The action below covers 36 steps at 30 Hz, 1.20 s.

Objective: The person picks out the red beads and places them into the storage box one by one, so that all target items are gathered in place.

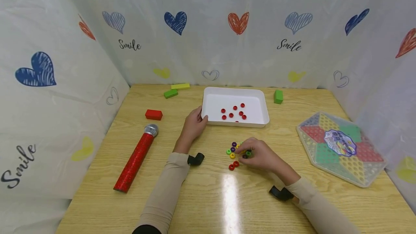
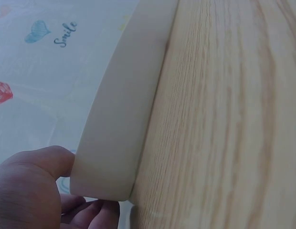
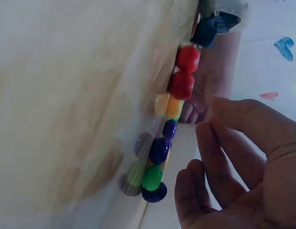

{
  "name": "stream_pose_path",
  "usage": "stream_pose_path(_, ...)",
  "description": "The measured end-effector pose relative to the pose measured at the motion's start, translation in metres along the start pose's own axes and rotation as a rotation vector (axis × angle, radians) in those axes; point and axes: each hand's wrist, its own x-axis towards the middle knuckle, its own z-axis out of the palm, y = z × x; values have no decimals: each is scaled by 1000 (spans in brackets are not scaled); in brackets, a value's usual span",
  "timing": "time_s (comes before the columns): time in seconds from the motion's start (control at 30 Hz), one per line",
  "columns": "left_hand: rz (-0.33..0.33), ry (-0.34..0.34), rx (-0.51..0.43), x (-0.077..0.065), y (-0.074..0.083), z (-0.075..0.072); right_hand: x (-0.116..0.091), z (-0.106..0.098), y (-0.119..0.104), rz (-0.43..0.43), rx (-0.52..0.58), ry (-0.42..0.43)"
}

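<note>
A shallow white tray (image 1: 235, 123) stands at the table's middle back, with several red beads (image 1: 231, 115) in it. My left hand (image 1: 194, 125) grips the tray's near left corner; in the left wrist view the thumb lies at the rim and the other fingers curl beneath the corner. Over a loose group of purple, yellow and green beads (image 1: 232, 156) hangs my right hand (image 1: 262, 155), partly hiding them. Its thumb and index fingertips are close together, with no bead visible between them in the right wrist view. Two red beads (image 1: 232, 167) lie on the near side of that group.
A red glitter microphone (image 1: 134, 163) and a red block (image 1: 154, 115) lie left. Green (image 1: 170, 93) and yellow (image 1: 180, 86) blocks lie at the back left, another green block (image 1: 278, 96) right of the tray. A hexagonal game board (image 1: 341, 147) lies right. Printed curtains enclose the table.
</note>
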Motion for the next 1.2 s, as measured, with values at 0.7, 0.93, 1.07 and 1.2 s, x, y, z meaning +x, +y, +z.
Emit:
stream_pose_path(0.7, 4, 6, 4, 1, -2, 0, -4, 11, -2, -94, -42, -54)
stream_pose_path(0.93, 5, -2, -5, 1, -2, -1, -3, 12, -2, -86, -49, -70)
stream_pose_path(1.07, -4, -7, -13, 1, -2, -1, -2, 12, -4, -65, -48, -83)
stream_pose_path(1.2, -7, -2, -11, 1, -2, 0, -2, 12, -4, -68, -44, -76)
